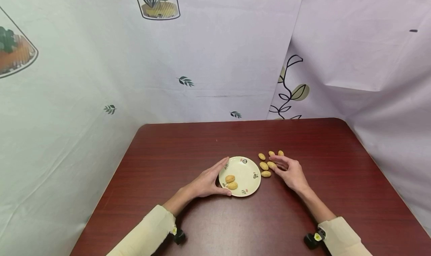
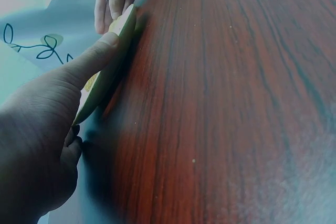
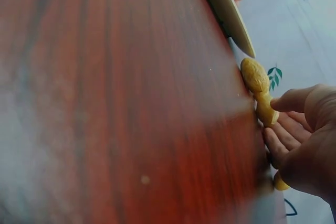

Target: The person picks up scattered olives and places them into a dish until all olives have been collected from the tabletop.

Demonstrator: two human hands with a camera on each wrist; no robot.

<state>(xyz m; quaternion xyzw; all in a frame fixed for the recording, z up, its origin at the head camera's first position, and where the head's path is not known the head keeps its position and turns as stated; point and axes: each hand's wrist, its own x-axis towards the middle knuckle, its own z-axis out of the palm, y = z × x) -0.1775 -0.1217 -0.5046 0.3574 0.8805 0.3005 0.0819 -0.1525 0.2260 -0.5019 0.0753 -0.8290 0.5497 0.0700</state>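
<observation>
My left hand (image 1: 208, 181) holds the left side of a small cream plate (image 1: 244, 175) with printed motifs, thumb at the near rim and fingers along the far left rim. Two yellow, peanut-like nuts (image 1: 232, 185) lie on the plate's left part. To the plate's right, my right hand (image 1: 291, 173) reaches in among several similar nuts (image 1: 264, 166) on the table. Its thumb tip meets one nut (image 1: 271, 165), while the fingertips stand apart on its far side. In the right wrist view, the thumb (image 3: 291, 99) overlaps a nut (image 3: 266, 111), with fingers extended behind it.
Beyond the right fingertips lie more nuts (image 1: 281, 153). A dark red-brown wooden table (image 1: 178, 144) carries everything, its far edge close to a pale patterned cloth backdrop (image 1: 219, 54). Both forearms, in cream sleeves (image 1: 148, 230), come in from the near side.
</observation>
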